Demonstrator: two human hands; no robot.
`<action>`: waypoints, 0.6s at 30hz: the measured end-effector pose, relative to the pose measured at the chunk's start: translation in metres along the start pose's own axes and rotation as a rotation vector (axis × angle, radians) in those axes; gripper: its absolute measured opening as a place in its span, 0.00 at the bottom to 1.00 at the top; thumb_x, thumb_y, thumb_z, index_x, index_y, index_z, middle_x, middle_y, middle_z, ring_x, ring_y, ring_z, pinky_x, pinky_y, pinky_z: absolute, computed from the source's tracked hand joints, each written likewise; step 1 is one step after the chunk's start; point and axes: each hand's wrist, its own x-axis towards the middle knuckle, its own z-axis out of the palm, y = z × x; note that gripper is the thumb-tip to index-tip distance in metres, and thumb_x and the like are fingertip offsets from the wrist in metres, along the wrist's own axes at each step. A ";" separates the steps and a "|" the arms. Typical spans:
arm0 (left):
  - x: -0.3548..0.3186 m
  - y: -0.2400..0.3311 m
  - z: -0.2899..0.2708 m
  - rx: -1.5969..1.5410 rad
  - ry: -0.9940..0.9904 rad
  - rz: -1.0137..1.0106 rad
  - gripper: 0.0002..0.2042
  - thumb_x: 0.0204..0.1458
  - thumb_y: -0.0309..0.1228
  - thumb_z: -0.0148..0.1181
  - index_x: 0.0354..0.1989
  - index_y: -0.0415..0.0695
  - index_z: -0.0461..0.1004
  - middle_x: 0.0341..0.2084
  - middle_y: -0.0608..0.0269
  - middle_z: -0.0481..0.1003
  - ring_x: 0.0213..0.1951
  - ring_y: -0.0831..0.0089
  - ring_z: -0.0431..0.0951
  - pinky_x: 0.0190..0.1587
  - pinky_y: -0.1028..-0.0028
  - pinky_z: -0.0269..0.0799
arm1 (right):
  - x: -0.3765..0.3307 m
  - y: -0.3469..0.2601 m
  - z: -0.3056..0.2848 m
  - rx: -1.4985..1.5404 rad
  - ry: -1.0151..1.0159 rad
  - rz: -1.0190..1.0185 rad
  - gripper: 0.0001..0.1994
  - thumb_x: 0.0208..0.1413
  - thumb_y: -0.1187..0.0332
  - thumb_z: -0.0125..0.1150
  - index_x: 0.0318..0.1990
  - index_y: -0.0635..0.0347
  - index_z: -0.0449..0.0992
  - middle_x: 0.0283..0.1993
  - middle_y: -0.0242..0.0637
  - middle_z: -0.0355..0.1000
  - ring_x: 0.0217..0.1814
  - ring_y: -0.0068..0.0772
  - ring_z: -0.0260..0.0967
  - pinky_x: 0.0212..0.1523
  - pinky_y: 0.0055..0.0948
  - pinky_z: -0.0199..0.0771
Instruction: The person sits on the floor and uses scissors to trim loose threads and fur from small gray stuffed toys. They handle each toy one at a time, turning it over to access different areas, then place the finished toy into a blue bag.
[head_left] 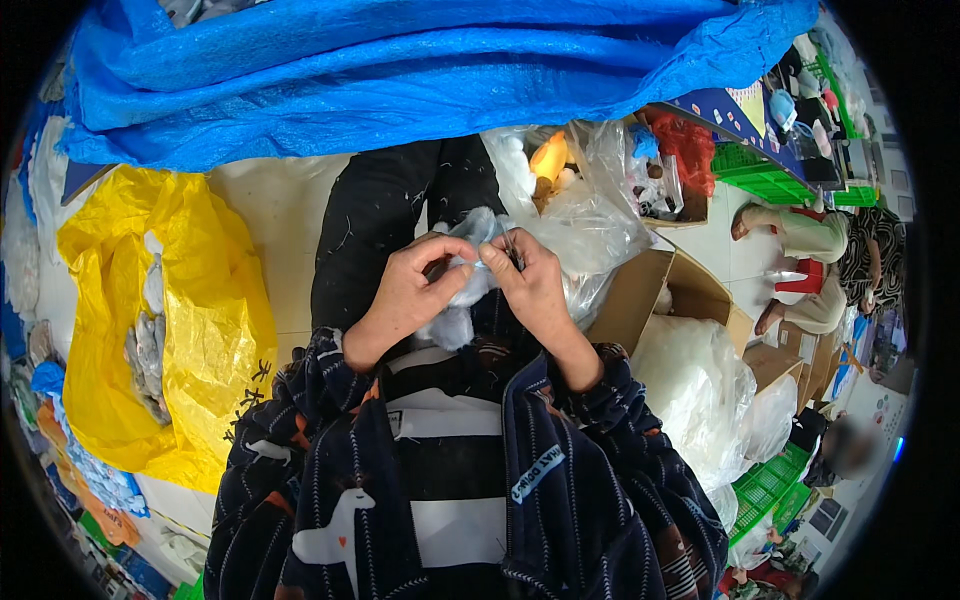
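A small pale grey-blue furry plush piece (pixel 453 326) is held between both hands above my lap. My left hand (pixel 412 288) pinches its left side, with thumb and forefinger close together. On the other side, my right hand (pixel 532 284) grips the plush with its thumb and curled fingers. The fingertips of the two hands nearly meet at the upper part of the piece. Soft fur shows above and below the fingers. Whether a thread or small tool is between the fingertips, I cannot make out.
Across the front lies a crumpled blue tarp (pixel 400 75). A yellow bag (pixel 215 330) with grey pieces stands at left. To the right are clear plastic bags (pixel 690 385), an orange plush (pixel 549 157), a cardboard box (pixel 630 300) and green crates (pixel 768 490). Another person (pixel 815 245) sits farther right.
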 end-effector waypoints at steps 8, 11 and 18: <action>-0.001 0.001 -0.006 -0.044 -0.058 -0.095 0.04 0.50 0.20 0.57 0.34 0.37 0.73 0.32 0.67 0.72 0.34 0.83 0.70 0.38 0.82 0.66 | 0.000 0.003 -0.004 0.032 -0.018 0.074 0.13 0.53 0.65 0.60 0.28 0.69 0.70 0.22 0.37 0.67 0.25 0.22 0.61 0.29 0.25 0.64; 0.002 -0.001 -0.005 0.065 -0.050 -0.066 0.07 0.47 0.23 0.60 0.34 0.37 0.72 0.31 0.67 0.73 0.33 0.83 0.71 0.36 0.80 0.67 | 0.000 0.004 -0.003 0.034 0.000 0.053 0.13 0.53 0.65 0.61 0.28 0.69 0.70 0.22 0.37 0.67 0.26 0.22 0.61 0.29 0.25 0.64; 0.005 0.002 0.008 0.558 0.099 0.064 0.16 0.40 0.29 0.66 0.35 0.36 0.69 0.26 0.58 0.70 0.25 0.74 0.71 0.27 0.75 0.67 | -0.001 -0.003 -0.001 -0.019 0.001 0.044 0.11 0.52 0.67 0.62 0.30 0.69 0.71 0.24 0.40 0.70 0.28 0.27 0.68 0.30 0.25 0.67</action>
